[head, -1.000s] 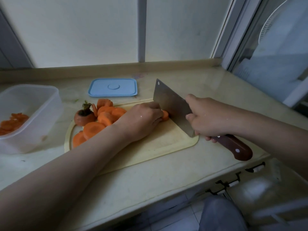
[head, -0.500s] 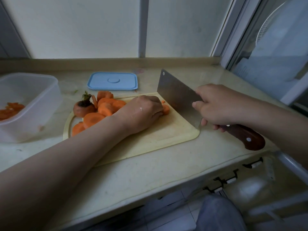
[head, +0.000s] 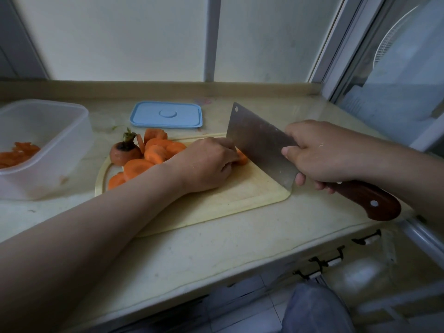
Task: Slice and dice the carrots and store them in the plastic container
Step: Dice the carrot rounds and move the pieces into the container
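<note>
My left hand (head: 206,162) presses a carrot piece (head: 241,157) down on the pale cutting board (head: 216,200), most of the piece hidden under my fingers. My right hand (head: 319,155) grips a cleaver (head: 259,145) by its brown wooden handle, the blade edge down on the board right beside the carrot piece. Several carrot slices (head: 153,152) and a carrot top with a stem stub (head: 125,151) lie at the board's left end. A clear plastic container (head: 57,131) at the far left holds some cut carrot (head: 16,156).
The container's blue lid (head: 166,114) lies flat behind the board, near the wall. The counter's front edge (head: 216,267) runs close below the board. A window frame and glass stand at the right. My knee shows below the counter.
The cleaver rose off the carrot half a second ago and has come back down beside my left fingers. My left hand stays on the carrot piece. The view shifted slightly.
</note>
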{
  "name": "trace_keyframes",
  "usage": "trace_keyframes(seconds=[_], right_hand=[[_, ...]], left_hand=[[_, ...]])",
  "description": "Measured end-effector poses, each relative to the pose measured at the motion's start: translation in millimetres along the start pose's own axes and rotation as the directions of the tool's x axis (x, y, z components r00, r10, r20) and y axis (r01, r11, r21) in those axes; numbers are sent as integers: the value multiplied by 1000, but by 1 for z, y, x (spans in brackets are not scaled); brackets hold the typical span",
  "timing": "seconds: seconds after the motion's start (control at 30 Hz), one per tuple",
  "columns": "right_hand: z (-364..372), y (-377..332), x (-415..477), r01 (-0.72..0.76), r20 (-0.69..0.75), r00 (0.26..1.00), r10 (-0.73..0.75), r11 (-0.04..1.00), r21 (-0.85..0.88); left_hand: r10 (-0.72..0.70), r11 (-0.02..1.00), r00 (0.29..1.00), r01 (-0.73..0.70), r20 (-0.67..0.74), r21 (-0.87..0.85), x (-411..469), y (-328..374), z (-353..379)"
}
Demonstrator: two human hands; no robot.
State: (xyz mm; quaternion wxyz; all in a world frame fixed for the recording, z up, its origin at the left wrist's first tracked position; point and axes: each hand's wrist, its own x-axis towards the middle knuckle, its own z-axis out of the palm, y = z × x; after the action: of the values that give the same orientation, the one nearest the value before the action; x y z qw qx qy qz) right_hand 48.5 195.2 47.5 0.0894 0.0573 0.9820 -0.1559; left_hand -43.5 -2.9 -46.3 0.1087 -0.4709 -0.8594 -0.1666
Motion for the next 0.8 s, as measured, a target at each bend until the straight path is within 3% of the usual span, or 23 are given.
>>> trace_keyframes(seconds=[0.2, 0.3, 0.53, 0.67, 0.8], right_hand=[[1, -7, -1, -5, 107, 994, 12, 997, -71], [15, -19, 15, 10, 87, 996, -3, 996, -87], [16, -13, 26, -51, 29, 998, 47, 990, 131], [7, -9, 13, -49, -39, 998, 56, 986, 159], [0, -10, 2, -49, -18, 998, 52, 989, 143]], left_hand=[[-2, 1000, 1000, 2, -4, 15, 1, 0, 0], [-44, 998, 999, 44, 4, 37, 3, 0, 1], [-56, 998, 998, 56, 13, 11, -2, 1, 3], [-48, 999, 999, 49, 23, -18, -3, 1, 2], [-69, 997, 997, 70, 24, -22, -5, 1, 3]])
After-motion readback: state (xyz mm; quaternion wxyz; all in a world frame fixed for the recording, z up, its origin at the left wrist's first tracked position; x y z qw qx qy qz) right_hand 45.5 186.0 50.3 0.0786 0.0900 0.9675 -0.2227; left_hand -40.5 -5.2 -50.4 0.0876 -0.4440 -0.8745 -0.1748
